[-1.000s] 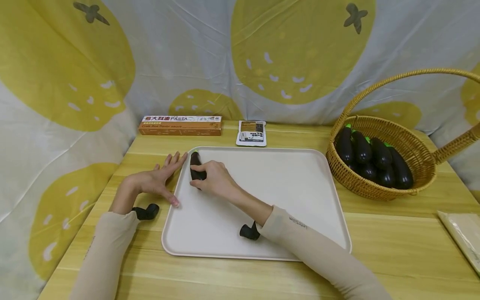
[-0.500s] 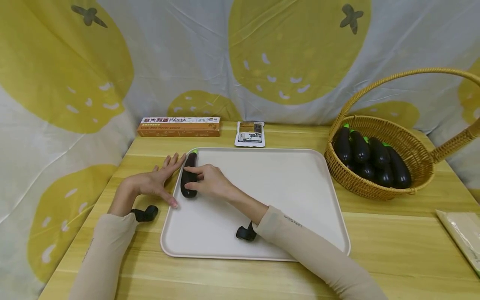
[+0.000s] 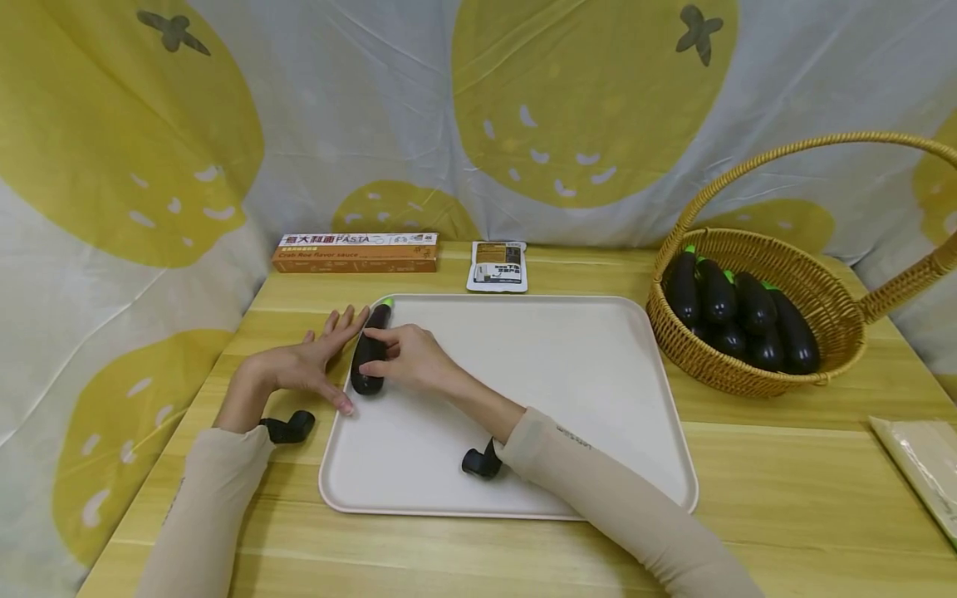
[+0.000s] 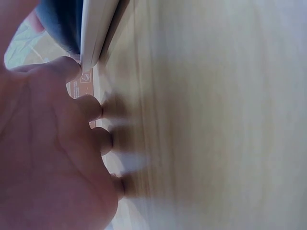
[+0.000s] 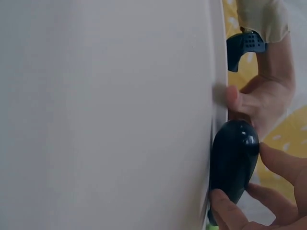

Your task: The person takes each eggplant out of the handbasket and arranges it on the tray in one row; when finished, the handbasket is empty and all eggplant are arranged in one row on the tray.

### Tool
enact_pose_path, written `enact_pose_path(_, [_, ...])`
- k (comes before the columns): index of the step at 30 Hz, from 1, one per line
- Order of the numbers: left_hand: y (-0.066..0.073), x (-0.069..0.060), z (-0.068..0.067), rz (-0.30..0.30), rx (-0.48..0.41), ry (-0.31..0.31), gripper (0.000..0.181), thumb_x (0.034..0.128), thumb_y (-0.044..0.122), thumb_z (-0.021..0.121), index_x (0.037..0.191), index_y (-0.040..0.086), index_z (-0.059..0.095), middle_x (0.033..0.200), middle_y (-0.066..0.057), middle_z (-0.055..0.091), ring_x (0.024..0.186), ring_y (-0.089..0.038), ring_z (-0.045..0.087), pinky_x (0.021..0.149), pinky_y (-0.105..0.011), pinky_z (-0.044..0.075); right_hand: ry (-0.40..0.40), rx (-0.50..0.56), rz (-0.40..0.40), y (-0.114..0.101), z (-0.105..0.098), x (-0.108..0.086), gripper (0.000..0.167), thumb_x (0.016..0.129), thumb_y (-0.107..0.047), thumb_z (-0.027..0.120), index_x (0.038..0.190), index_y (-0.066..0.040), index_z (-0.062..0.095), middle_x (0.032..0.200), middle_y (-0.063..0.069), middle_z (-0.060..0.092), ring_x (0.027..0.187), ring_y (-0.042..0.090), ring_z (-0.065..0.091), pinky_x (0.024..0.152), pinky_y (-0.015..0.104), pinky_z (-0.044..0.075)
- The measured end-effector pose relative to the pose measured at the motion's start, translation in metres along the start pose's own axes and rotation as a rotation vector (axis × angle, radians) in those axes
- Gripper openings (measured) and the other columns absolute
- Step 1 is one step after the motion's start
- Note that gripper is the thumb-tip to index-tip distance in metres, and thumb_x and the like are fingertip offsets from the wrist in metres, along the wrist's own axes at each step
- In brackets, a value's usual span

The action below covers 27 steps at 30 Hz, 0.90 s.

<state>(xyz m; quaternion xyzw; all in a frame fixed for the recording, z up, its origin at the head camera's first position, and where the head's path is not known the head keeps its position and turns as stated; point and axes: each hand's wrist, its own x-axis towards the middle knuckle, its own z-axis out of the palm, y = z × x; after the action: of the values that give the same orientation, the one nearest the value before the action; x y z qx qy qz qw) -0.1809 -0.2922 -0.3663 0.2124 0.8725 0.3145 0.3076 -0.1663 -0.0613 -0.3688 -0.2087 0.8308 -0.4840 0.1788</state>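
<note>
At the left end of the white tray (image 3: 523,399) lies a dark purple eggplant (image 3: 366,375) with a green stem end, along the rim. My right hand (image 3: 419,357) holds it across the middle; in the right wrist view its fingers and thumb are on the sides of the eggplant (image 5: 235,148). Outside the tray's left edge, my left hand (image 3: 310,361) rests with its fingers spread. In the left wrist view the left hand's (image 4: 53,143) fingertips stand on the table, the nearest finger touching the tray's rim (image 4: 93,38).
A wicker basket (image 3: 845,332) with a tall handle holds several eggplants (image 3: 796,332) at the right. Behind the tray are a pasta box (image 3: 355,253) and a small packet (image 3: 497,266). A flat beige package (image 3: 920,473) lies at the right edge. A patterned cloth (image 3: 359,124) hangs behind.
My right hand has moved left with the eggplant, bringing it against the tray's left rim and lying lengthwise along it. The left hand has stayed in place.
</note>
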Motion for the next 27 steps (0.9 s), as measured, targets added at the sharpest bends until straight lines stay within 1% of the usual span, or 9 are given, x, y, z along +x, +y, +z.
enact_pose_path(3, [0.0005, -0.0004, 0.0001, -0.002, -0.01, -0.002, 0.148, 0.0693, 0.035, 0.096, 0.166, 0.014, -0.014, 0.166, -0.025, -0.033, 0.15, -0.05, -0.036, 0.113, -0.079, -0.02, 0.004, -0.028, 0.003, -0.0016, 0.0003, 0.0006, 0.059, 0.094, -0.024, 0.077, 0.149, -0.016, 0.057, 0.14, 0.013, 0.068, 0.114, 0.02, 0.071, 0.088, 0.019, 0.055])
enact_pose_path(7, [0.0001, -0.0005, 0.0, 0.001, -0.024, -0.003, 0.147, 0.0699, 0.034, 0.096, 0.165, 0.015, -0.015, 0.166, -0.024, -0.033, 0.149, -0.049, -0.037, 0.113, -0.078, -0.021, 0.009, -0.054, 0.009, -0.0049, 0.0007, 0.0009, 0.059, 0.094, -0.027, 0.078, 0.149, -0.017, 0.057, 0.139, 0.012, 0.068, 0.114, 0.017, 0.07, 0.089, 0.019, 0.054])
enact_pose_path(14, [-0.0028, -0.0011, 0.0013, 0.006, 0.004, 0.01, 0.147, 0.0701, 0.037, 0.095, 0.165, 0.015, -0.015, 0.165, -0.024, -0.035, 0.148, -0.049, -0.038, 0.111, -0.079, -0.022, 0.003, -0.052, 0.029, -0.0066, 0.0016, 0.0027, 0.059, 0.094, -0.027, 0.078, 0.148, -0.019, 0.058, 0.139, 0.012, 0.068, 0.115, 0.018, 0.069, 0.087, 0.02, 0.053])
enact_pose_path(21, [-0.0041, -0.0002, 0.0016, -0.007, 0.019, 0.008, 0.147, 0.07, 0.039, 0.095, 0.166, 0.016, -0.015, 0.165, -0.023, -0.035, 0.149, -0.049, -0.038, 0.112, -0.079, -0.022, -0.007, -0.052, 0.016, -0.0049, 0.001, 0.0041, 0.058, 0.095, -0.027, 0.078, 0.148, -0.018, 0.058, 0.138, 0.012, 0.069, 0.115, 0.018, 0.07, 0.085, 0.018, 0.053])
enact_pose_path(27, [-0.0038, -0.0004, 0.0012, -0.002, 0.024, 0.006, 0.147, 0.0707, 0.039, 0.095, 0.165, 0.016, -0.015, 0.165, -0.024, -0.035, 0.148, -0.049, -0.038, 0.112, -0.079, -0.021, -0.009, -0.052, 0.014, -0.005, 0.0004, 0.0037, 0.058, 0.094, -0.027, 0.078, 0.149, -0.019, 0.058, 0.138, 0.012, 0.069, 0.113, 0.016, 0.07, 0.082, 0.016, 0.052])
